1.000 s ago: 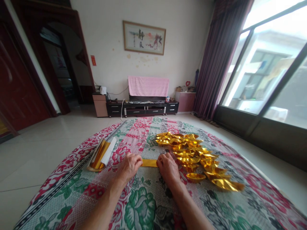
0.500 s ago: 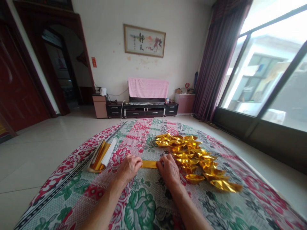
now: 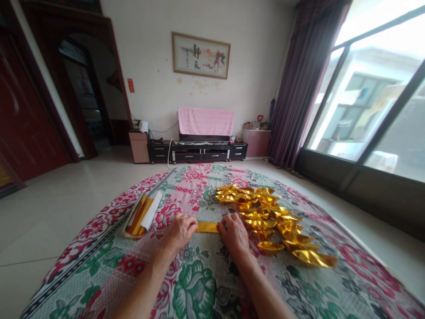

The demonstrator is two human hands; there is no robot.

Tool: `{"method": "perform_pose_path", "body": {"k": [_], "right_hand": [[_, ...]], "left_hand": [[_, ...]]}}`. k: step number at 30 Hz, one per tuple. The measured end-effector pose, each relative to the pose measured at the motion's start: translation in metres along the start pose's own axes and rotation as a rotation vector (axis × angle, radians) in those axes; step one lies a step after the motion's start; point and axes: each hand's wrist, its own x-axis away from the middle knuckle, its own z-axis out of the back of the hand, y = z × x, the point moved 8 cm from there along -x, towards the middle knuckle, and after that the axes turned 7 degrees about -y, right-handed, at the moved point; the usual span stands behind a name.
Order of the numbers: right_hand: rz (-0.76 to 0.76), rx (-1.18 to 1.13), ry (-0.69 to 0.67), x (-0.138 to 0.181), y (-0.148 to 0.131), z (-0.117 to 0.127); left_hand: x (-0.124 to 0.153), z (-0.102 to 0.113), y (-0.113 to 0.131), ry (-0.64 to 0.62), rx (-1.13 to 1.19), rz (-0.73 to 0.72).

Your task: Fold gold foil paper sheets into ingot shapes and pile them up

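A folded strip of gold foil paper [image 3: 206, 227] lies on the flowered cloth [image 3: 199, 283] between my hands. My left hand [image 3: 179, 231] pinches its left end with curled fingers. The strip's right end is under my right hand [image 3: 234, 232], whose fingers are closed on it. Just right of my right hand runs a long heap of several folded gold foil pieces [image 3: 272, 221]. A curled stack of gold and white foil sheets [image 3: 141, 215] lies to the left of my left hand.
The cloth covers a low round surface on a pale tiled floor [image 3: 49, 221]. A dark TV stand [image 3: 199, 150] with a pink cover stands at the far wall. A large window [image 3: 375, 102] and a purple curtain [image 3: 299, 84] fill the right side.
My hands stay on the gold strip with only slight shifts of the fingers. The view has tilted a little.
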Motion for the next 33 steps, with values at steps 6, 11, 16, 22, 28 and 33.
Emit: {"method": "perform_pose_path", "body": {"k": [6, 11, 16, 22, 28, 33], "right_hand": [[0.031, 0.007, -0.001, -0.001, -0.001, -0.002], [0.032, -0.002, -0.042, -0.002, -0.001, -0.002], [0.050, -0.006, -0.046, -0.002, -0.001, 0.000], [0.066, -0.006, 0.040, 0.005, -0.005, 0.004], [0.042, -0.021, 0.084, 0.011, -0.004, 0.004], [0.040, -0.027, 0.093, 0.013, -0.003, 0.005]], "left_hand": [[0.000, -0.001, -0.001, 0.011, -0.001, 0.003], [0.001, 0.000, 0.000, 0.016, 0.000, -0.006], [0.000, 0.000, -0.001, 0.008, -0.004, 0.003], [0.000, 0.000, 0.000, 0.006, -0.004, -0.009], [0.001, 0.001, 0.002, 0.017, -0.007, -0.009], [0.002, 0.002, 0.002, 0.032, -0.012, 0.006]]}}
